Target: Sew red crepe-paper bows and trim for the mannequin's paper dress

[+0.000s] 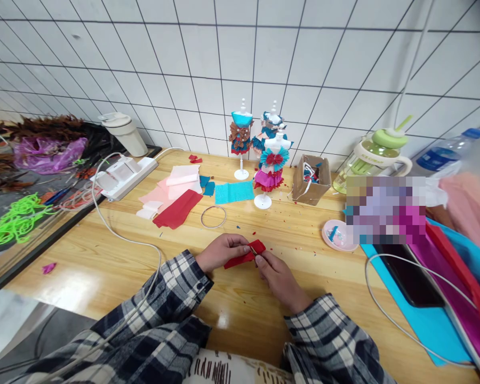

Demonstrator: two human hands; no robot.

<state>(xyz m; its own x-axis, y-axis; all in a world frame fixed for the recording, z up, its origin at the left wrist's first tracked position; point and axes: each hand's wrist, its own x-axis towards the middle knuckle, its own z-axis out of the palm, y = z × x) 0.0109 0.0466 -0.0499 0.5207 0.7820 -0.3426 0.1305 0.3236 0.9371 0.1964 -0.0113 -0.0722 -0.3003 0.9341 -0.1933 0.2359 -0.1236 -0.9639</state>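
Gripping red crepe paper (236,261), the left hand (223,250) adjoins a small metallic tool (253,250) the right hand (279,276) pinches, whose slip could tear the paper.

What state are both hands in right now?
Left hand: closed, holding the red piece.
Right hand: closed at that piece's right end; what it grips is too small to tell.
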